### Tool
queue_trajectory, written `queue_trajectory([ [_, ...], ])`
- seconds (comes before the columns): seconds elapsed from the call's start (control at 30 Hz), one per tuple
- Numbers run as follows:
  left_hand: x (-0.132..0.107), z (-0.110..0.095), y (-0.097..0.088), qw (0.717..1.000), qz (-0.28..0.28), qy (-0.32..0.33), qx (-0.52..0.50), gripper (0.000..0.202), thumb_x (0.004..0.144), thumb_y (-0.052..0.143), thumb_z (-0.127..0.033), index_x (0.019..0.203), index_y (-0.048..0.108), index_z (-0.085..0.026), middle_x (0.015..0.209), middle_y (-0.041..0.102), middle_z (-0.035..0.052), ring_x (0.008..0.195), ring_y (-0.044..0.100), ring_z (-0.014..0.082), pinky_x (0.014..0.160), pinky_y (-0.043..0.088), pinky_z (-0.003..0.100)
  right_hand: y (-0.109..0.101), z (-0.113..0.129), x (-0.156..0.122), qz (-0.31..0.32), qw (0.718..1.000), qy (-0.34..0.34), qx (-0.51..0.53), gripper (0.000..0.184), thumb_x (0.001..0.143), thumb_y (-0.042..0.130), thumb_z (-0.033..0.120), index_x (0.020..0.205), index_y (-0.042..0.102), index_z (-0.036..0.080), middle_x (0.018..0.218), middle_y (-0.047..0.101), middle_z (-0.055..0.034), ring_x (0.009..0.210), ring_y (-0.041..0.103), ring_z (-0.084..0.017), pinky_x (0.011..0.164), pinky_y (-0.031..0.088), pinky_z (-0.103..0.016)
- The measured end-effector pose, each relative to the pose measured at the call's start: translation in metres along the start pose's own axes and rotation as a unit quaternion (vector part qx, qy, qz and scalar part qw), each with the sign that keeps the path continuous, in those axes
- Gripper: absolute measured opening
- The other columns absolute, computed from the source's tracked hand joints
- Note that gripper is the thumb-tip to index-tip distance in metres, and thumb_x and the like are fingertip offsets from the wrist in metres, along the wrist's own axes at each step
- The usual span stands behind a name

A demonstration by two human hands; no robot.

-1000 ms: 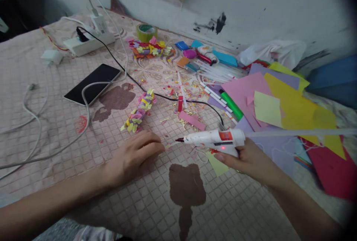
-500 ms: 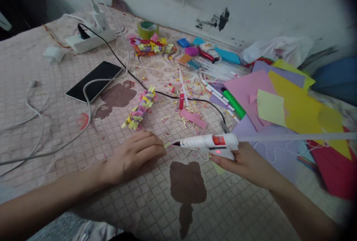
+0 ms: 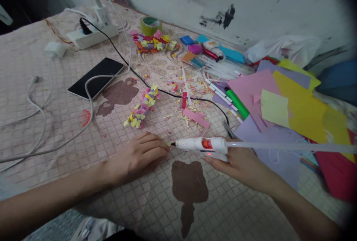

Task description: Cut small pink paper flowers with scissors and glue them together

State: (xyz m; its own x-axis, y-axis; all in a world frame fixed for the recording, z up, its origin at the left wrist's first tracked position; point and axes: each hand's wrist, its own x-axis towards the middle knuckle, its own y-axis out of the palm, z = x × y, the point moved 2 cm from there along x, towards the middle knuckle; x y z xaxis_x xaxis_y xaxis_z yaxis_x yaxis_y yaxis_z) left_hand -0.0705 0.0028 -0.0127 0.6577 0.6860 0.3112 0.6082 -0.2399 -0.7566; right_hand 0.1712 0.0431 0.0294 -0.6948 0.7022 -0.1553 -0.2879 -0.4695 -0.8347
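Note:
My right hand [image 3: 237,163] grips a white hot glue gun [image 3: 200,146] from below, with a long translucent glue stick [image 3: 287,146] running out of its back to the right. My left hand [image 3: 136,155] rests on the quilted pink cover, its fingertips pinching a small yellow paper scrap [image 3: 169,143]. The scrap almost touches the gun's dark nozzle tip. Above my left hand lies a braided strip of colourful paper pieces [image 3: 142,107]. A similar paper bundle [image 3: 153,43] sits farther back.
A black smartphone [image 3: 96,77], white cables and a power strip [image 3: 92,36] lie to the left. Paper shavings [image 3: 189,99] are scattered mid-cover. Coloured paper sheets [image 3: 301,111], marker pens [image 3: 237,103] and a green tape roll [image 3: 150,26] lie behind and right.
The glue gun has moved left, its nozzle now closer to the scrap at my left fingertips. The camera view has shifted slightly, and the gun is turned more side-on.

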Motion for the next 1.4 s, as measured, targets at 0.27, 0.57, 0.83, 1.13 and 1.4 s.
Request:
queue_trajectory([
  [0.27,0.001,0.001,0.002,1.0,0.014,-0.02,0.001,0.014,0.084,0.046,-0.011,0.094,0.055,-0.015,0.095,0.061,0.0061,0.089,0.053,0.0167,0.08,0.042,0.032,0.002,0.003,0.003,0.014,1.0,-0.002,-0.001,0.015,0.086,0.047,0.029,0.094,0.057,0.021,0.084,0.064,-0.0019,0.075,0.059,-0.016,0.067,0.043,-0.026],
  [0.57,0.001,0.003,0.003,1.0,0.01,-0.026,-0.013,0.014,0.084,0.046,-0.01,0.095,0.054,-0.016,0.095,0.06,0.0051,0.089,0.052,0.0158,0.08,0.04,0.031,0.002,-0.001,0.001,-0.001,1.0,0.0,-0.018,0.017,0.086,0.048,0.029,0.098,0.056,0.022,0.086,0.064,-0.0022,0.077,0.059,-0.017,0.068,0.043,-0.027],
  [0.83,0.002,0.004,0.004,0.999,0.007,-0.029,-0.016,0.013,0.084,0.046,-0.01,0.093,0.053,-0.016,0.094,0.06,0.0056,0.088,0.052,0.0158,0.08,0.041,0.031,0.002,0.003,0.001,0.0,1.0,0.009,-0.023,0.02,0.086,0.048,0.03,0.102,0.057,0.022,0.086,0.065,-0.0018,0.074,0.06,-0.016,0.066,0.044,-0.026],
  [1.13,0.002,0.003,0.004,0.999,0.006,-0.04,-0.017,0.014,0.086,0.043,-0.013,0.092,0.055,-0.016,0.093,0.06,0.0062,0.088,0.053,0.0162,0.079,0.042,0.032,0.001,0.003,0.0,-0.001,1.0,0.016,-0.012,0.019,0.085,0.047,0.03,0.097,0.06,0.021,0.081,0.065,-0.0027,0.07,0.059,-0.017,0.064,0.045,-0.027],
  [1.4,0.003,0.006,0.004,0.994,-0.008,-0.069,-0.079,0.013,0.083,0.046,-0.01,0.091,0.055,-0.016,0.092,0.06,0.006,0.088,0.054,0.0156,0.08,0.043,0.032,0.0,-0.004,-0.007,-0.002,0.998,0.064,-0.004,0.016,0.082,0.051,0.033,0.081,0.059,0.019,0.067,0.062,0.0001,0.059,0.055,-0.015,0.052,0.04,-0.023],
])
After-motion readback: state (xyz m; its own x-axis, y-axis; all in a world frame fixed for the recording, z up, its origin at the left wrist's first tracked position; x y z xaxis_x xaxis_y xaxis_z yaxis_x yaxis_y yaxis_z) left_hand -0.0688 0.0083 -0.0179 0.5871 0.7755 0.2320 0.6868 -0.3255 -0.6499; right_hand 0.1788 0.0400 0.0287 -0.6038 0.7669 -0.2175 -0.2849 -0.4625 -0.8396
